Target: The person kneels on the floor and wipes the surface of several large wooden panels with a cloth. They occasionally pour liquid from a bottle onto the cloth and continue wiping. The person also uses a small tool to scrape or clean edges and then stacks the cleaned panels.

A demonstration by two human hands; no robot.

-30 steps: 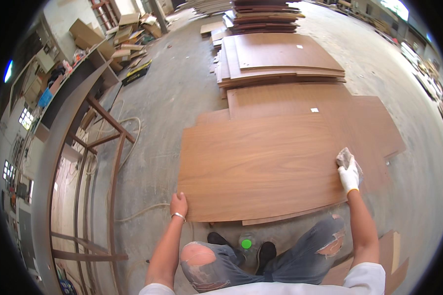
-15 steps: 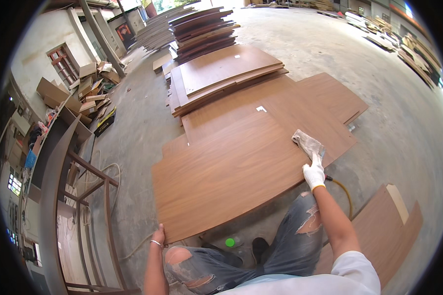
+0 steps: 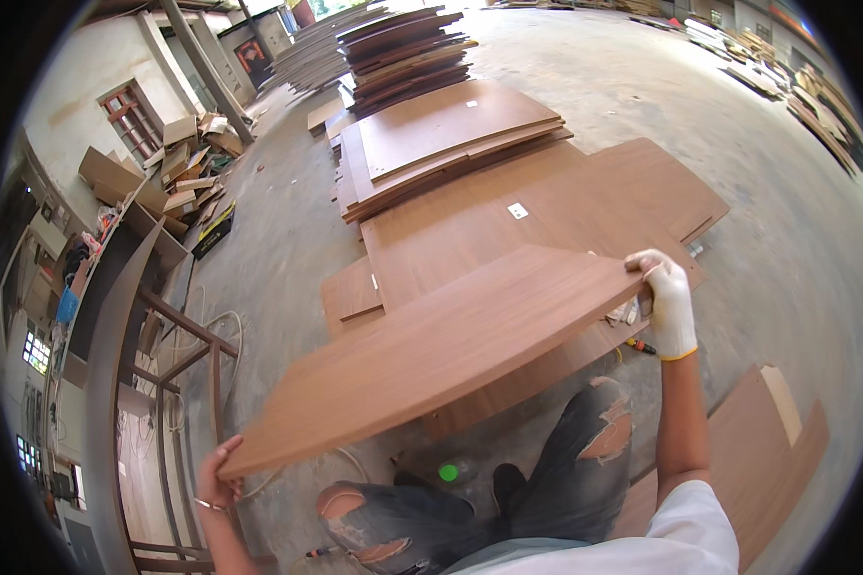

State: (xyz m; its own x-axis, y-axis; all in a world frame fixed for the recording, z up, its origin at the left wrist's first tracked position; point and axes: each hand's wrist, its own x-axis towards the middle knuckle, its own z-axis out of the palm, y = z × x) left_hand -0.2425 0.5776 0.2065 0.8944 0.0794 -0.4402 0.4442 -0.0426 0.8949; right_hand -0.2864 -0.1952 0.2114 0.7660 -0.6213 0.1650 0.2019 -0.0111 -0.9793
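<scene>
While the gloved right hand grips one corner of the brown veneer sheet, the bare left hand clasps the opposite corner, the sheet spanning between them, raised over floor panels.

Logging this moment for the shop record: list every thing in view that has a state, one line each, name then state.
brown veneered board: lifted and tilted, gripped at two opposite corners
left hand: bare, gripping the board's near left corner
right hand: in a white glove, gripping the board's far right corner
boards on the floor: lying flat, overlapping
stacked boards: piled high
cardboard boxes: flattened, heaped by the wall
jeans: ripped at the knees
</scene>
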